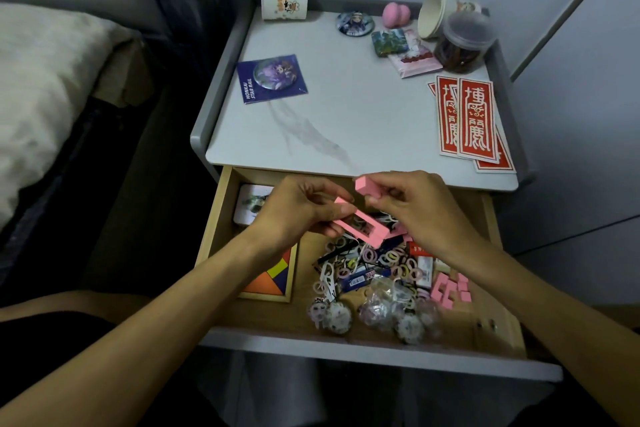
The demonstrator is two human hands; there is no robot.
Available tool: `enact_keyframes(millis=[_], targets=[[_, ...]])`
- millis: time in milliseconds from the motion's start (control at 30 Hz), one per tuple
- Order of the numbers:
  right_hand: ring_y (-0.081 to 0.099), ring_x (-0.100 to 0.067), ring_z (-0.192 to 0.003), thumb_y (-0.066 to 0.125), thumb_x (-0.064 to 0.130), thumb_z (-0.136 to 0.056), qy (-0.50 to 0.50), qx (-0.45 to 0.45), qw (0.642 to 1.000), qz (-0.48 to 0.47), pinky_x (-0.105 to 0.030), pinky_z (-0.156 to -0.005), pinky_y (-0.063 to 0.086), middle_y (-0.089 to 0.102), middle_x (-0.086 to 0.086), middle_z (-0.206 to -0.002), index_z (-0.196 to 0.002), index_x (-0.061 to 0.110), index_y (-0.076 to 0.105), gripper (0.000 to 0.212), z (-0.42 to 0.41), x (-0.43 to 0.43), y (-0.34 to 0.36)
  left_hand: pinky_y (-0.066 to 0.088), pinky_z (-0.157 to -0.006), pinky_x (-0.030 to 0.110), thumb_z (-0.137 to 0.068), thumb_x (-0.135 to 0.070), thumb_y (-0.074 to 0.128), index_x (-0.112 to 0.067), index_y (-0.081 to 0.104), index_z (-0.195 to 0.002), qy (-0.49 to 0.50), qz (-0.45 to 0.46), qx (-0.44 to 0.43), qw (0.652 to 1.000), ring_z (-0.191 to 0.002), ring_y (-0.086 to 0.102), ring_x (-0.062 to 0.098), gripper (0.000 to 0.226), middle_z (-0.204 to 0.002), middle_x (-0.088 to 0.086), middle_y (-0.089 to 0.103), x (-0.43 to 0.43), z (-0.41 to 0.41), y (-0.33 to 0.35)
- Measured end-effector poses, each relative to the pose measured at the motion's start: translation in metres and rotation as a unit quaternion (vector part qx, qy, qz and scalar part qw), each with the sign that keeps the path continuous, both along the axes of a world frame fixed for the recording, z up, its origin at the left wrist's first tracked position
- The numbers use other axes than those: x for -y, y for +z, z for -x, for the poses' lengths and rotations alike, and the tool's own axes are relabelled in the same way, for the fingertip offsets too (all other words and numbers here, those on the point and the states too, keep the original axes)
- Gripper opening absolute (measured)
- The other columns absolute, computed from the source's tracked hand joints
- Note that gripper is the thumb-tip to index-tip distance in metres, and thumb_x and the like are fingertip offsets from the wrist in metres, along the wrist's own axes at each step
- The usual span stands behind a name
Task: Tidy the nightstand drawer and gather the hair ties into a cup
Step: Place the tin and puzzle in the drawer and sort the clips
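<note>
Pink plastic fills both hands in the head view. The left grip [294, 211] is curled round a pink frame [360, 229] with a long window cut in it. The right grip [412, 204] pinches a short pink block [367, 185] between thumb and fingertips, just above the frame. Both are held over the open drawer [211, 229].

Below them, in the middle and right of the drawer, lie the hair ties [391, 258]: a loose heap of small loops in pink, yellow, white and dark shades, tangled with packets and white tags. More pink pieces [450, 289] sit at the right wall, wrapped charms [381, 312] lie near the front, and a coloured puzzle tray [273, 274] lies to the left.

On the desk [346, 107] above, one paper cup [284, 0] stands at the back left corner. A second cup [433, 14] lies on its side at the back right, touching a lidded clear jar [465, 42] with dark contents I cannot identify. Red cards [474, 118] lie along the right edge.

The ties look light, soft and stretchy, so they should bunch and snag on one another. Pinching several loops at once from the top of the heap seems best, keeping clear of the stiff tags. The standing cup is likely light enough to tip.
</note>
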State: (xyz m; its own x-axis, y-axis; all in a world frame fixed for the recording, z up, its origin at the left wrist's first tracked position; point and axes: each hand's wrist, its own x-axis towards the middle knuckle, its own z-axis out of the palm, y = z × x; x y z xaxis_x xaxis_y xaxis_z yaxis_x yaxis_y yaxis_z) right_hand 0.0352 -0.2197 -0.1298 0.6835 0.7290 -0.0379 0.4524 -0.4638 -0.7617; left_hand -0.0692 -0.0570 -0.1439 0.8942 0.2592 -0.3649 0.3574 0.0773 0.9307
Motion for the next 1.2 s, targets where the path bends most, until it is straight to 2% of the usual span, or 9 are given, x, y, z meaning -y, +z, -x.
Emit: enact_keyframes(millis=[133, 267, 367, 533, 633, 800, 900, 1033, 1200], targets=[[0.067, 0.002, -0.088, 0.069, 0.022, -0.089, -0.054, 0.010, 0.998, -0.043, -0.019, -0.079, 0.054, 0.072, 0.014, -0.095, -0.113, 0.022, 0.072, 0.024, -0.002, 0.002, 0.000, 0.058, -0.060, 0.023, -0.085, 0.000, 0.070, 0.004, 0.070, -0.102, 0.004, 0.014, 0.000, 1.000, -0.059, 0.063, 0.021, 0.017, -0.086, 0.024, 0.073, -0.002, 0.001, 0.000], [0.065, 0.007, -0.091, 0.065, 0.021, -0.092, -0.067, -0.021, 0.995, -0.072, -0.005, -0.076, 0.048, 0.071, 0.013, -0.095, -0.107, 0.020, 0.069, 0.016, 0.000, 0.000, 0.003, 0.058, -0.059, 0.021, -0.085, -0.001, 0.069, 0.001, 0.072, -0.100, 0.003, 0.032, -0.008, 0.999, -0.058, 0.064, 0.018, 0.015, -0.085, 0.021, 0.074, -0.002, 0.002, -0.001], [0.069, 0.001, -0.088, 0.056, 0.018, -0.098, -0.066, -0.075, 0.992, -0.082, -0.013, -0.075, 0.053, 0.073, 0.007, -0.093, -0.114, 0.015, 0.063, 0.018, 0.002, -0.003, 0.000, 0.057, -0.058, 0.020, -0.085, -0.003, 0.070, -0.001, 0.073, -0.099, 0.007, 0.045, -0.018, 0.999, -0.056, 0.064, 0.017, 0.015, -0.085, 0.021, 0.074, -0.003, 0.003, -0.002], [0.066, -0.011, -0.070, 0.060, 0.015, -0.095, -0.094, -0.135, 0.980, -0.116, -0.023, -0.064, 0.052, 0.072, -0.003, -0.083, -0.100, 0.011, 0.062, 0.007, -0.001, -0.002, 0.000, 0.056, -0.056, 0.018, -0.086, -0.003, 0.068, 0.000, 0.073, -0.100, 0.020, 0.066, -0.023, 0.997, -0.056, 0.063, 0.015, 0.014, -0.087, 0.021, 0.074, -0.003, 0.003, -0.001], [0.070, -0.016, -0.077, 0.063, 0.004, -0.091, -0.120, -0.200, 0.960, -0.156, -0.021, -0.071, 0.055, 0.073, -0.009, -0.085, -0.099, 0.007, 0.066, 0.009, -0.004, 0.001, 0.002, 0.055, -0.056, 0.018, -0.087, -0.003, 0.067, -0.002, 0.074, -0.097, 0.023, 0.075, -0.022, 0.997, -0.055, 0.062, 0.014, 0.012, -0.084, 0.017, 0.073, -0.002, 0.002, -0.001], [0.072, -0.022, -0.092, 0.070, 0.000, -0.083, -0.139, -0.300, 0.927, -0.179, -0.032, -0.086, 0.056, 0.075, -0.011, -0.095, -0.102, 0.007, 0.069, 0.020, -0.004, 0.001, -0.001, 0.055, -0.054, 0.016, -0.088, -0.004, 0.067, -0.003, 0.074, -0.097, 0.033, 0.099, -0.025, 0.994, -0.055, 0.063, 0.013, 0.012, -0.082, 0.015, 0.074, -0.002, 0.001, 0.000], [0.072, -0.019, -0.094, 0.074, 0.006, -0.082, -0.121, -0.290, 0.936, -0.160, -0.035, -0.086, 0.057, 0.075, -0.005, -0.098, -0.102, 0.011, 0.073, 0.020, 0.002, 0.000, -0.002, 0.054, -0.055, 0.016, -0.088, -0.006, 0.067, -0.003, 0.074, -0.097, 0.028, 0.110, -0.027, 0.993, -0.058, 0.064, 0.012, 0.013, -0.083, 0.012, 0.074, -0.001, 0.001, 0.000], [0.073, -0.018, -0.090, 0.068, 0.010, -0.088, -0.102, -0.260, 0.949, -0.147, -0.036, -0.079, 0.058, 0.076, -0.003, -0.095, -0.100, 0.013, 0.075, 0.014, 0.006, -0.001, -0.003, 0.055, -0.057, 0.016, -0.088, -0.010, 0.068, -0.004, 0.074, -0.100, 0.031, 0.118, -0.028, 0.992, -0.058, 0.064, 0.011, 0.015, -0.085, 0.011, 0.074, -0.001, 0.001, 0.000], [0.071, -0.010, -0.094, 0.066, 0.005, -0.089, -0.067, -0.229, 0.960, -0.146, -0.022, -0.074, 0.057, 0.076, 0.000, -0.098, -0.100, 0.011, 0.075, 0.016, 0.010, -0.002, -0.004, 0.056, -0.059, 0.016, -0.089, -0.008, 0.066, -0.005, 0.073, -0.102, 0.048, 0.126, -0.022, 0.991, -0.060, 0.064, 0.012, 0.015, -0.084, 0.009, 0.074, -0.002, 0.002, -0.001]])
